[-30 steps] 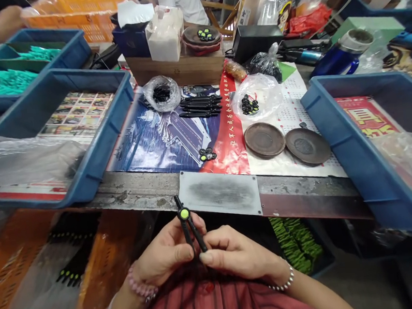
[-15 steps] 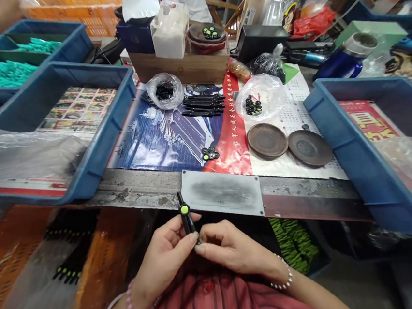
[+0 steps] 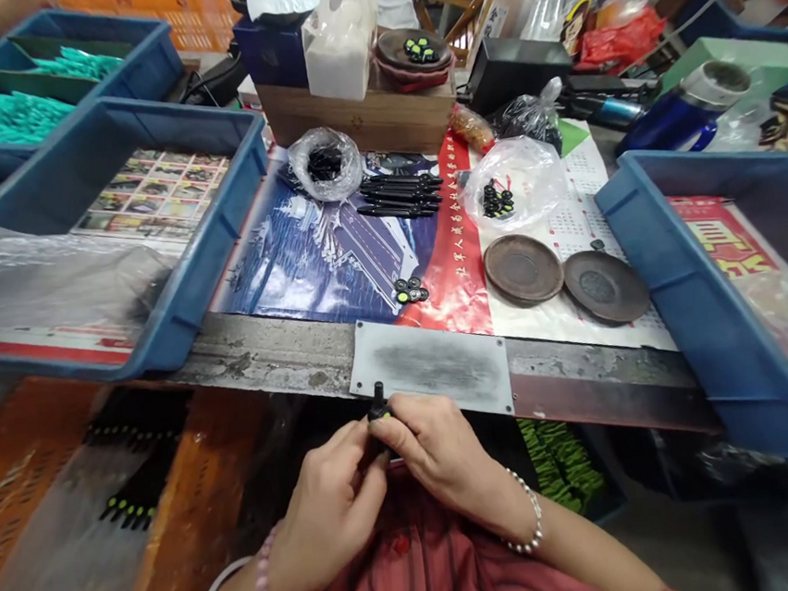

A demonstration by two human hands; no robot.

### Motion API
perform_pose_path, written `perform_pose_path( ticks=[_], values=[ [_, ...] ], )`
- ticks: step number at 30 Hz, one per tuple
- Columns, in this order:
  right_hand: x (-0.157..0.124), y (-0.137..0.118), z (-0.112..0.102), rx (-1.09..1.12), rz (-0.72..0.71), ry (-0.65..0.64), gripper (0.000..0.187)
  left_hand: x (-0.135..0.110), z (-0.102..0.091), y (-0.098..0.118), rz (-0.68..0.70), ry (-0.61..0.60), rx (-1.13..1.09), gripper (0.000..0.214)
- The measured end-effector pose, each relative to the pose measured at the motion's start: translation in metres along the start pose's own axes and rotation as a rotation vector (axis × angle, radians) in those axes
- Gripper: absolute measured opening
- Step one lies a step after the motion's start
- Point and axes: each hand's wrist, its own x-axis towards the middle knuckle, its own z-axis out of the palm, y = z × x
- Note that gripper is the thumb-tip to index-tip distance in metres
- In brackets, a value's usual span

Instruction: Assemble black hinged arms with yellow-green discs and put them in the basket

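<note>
A black drawing compass (image 3: 379,399), with a narrow top knob and a yellow-green disc at its hinge, is held upright in front of my shirt. My left hand (image 3: 339,487) is closed around its lower part, thumb and fingers pinching it. Across the hinge lie the thumb and fingers of my right hand (image 3: 442,439), covering most of the disc. Both hands hide the compass legs. Just beyond, on the table, is a small cluster of round black caps (image 3: 410,290), one with a yellow-green face. Behind them lies a row of black compass legs (image 3: 402,194).
A grey metal plate (image 3: 435,366) is fixed at the table edge. Blue bins stand left (image 3: 180,325) and right (image 3: 701,303). Two brown dishes (image 3: 523,269) and a clear bag of small black parts (image 3: 535,170) lie on the right. Orange crates (image 3: 202,472) sit below left.
My right hand has moved up from the lower end of the compass to its hinge, now covering much of the disc. The compass sits slightly further right and more upright.
</note>
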Motion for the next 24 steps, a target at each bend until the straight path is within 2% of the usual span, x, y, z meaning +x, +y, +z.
perform_pose_path(
  ticks=[6, 12, 17, 20, 22, 24],
  values=[
    [-0.002, -0.004, 0.01, -0.41, -0.092, 0.138, 0.071, -0.002, 0.002, -0.005, -0.069, -0.056, 0.008, 0.013],
    [-0.003, -0.006, 0.009, -0.578, -0.117, 0.178, 0.071, 0.0, 0.003, -0.002, -0.075, -0.071, -0.007, 0.015],
    [-0.003, -0.006, 0.01, -0.669, -0.182, 0.188, 0.064, -0.002, 0.002, 0.003, -0.137, -0.073, -0.073, 0.015],
    [-0.003, -0.002, 0.011, -0.737, -0.278, 0.274, 0.058, -0.006, 0.006, 0.002, -0.183, -0.069, -0.103, 0.014],
    [0.001, 0.007, 0.014, -0.719, -0.405, 0.315, 0.053, -0.006, 0.013, -0.008, -0.263, -0.073, -0.034, 0.012],
    [0.01, 0.017, 0.017, -0.665, -0.555, 0.281, 0.05, -0.003, 0.022, -0.025, -0.374, -0.105, 0.062, 0.004]
  ],
)
